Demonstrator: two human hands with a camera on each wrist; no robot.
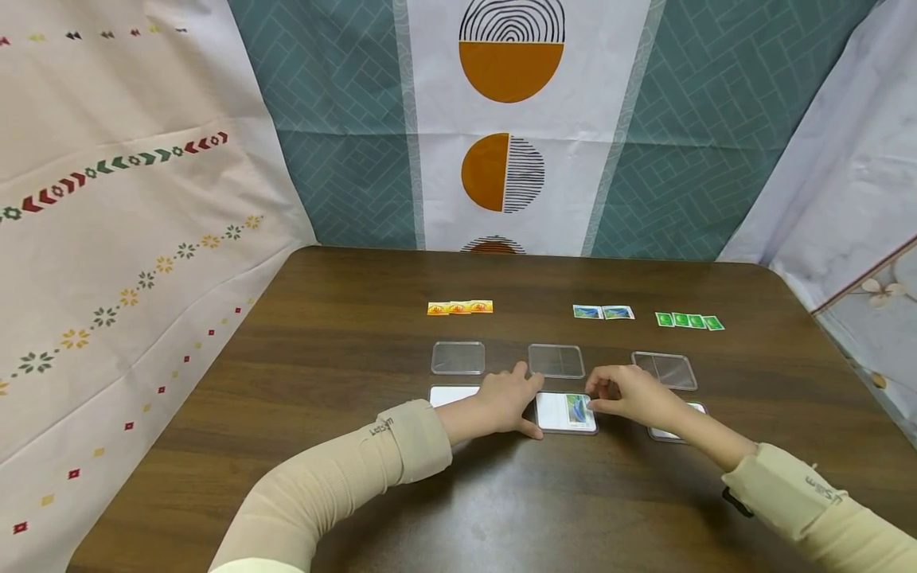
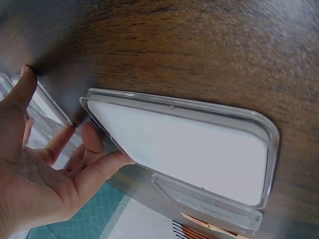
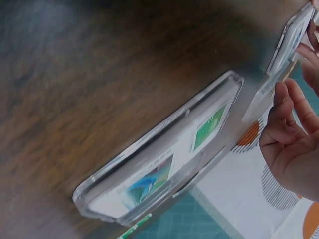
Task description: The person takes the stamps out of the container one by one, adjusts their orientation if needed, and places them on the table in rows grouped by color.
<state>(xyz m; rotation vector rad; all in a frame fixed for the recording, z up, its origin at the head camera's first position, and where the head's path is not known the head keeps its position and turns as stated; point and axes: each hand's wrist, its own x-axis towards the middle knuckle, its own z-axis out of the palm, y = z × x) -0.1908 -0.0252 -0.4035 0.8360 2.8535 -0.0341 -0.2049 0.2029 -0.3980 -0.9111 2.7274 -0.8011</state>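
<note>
On the table lies a flat clear case (image 1: 555, 420) with a white card inside, and a blue-green stamp (image 1: 577, 409) is on the card's right part. My left hand (image 1: 505, 400) spreads its thumb and fingers along this case's left edge. At its right edge, my right hand (image 1: 630, 395) pinches the stamp's side with thumb and bent fingers; the exact contact is small. A second case (image 2: 179, 149) with a blank white card sits under my left wrist. A third case (image 3: 164, 154), under my right wrist, holds a card with a blue-green stamp and a green stamp.
Three clear lids lie behind the cases: left lid (image 1: 458, 358), middle lid (image 1: 556, 361) and right lid (image 1: 665, 371). Farther back are overlapping orange stamps (image 1: 460, 308), two blue-green stamps (image 1: 603, 313) and several green stamps (image 1: 689, 321). Patterned cloth (image 1: 344, 127) hangs behind the table.
</note>
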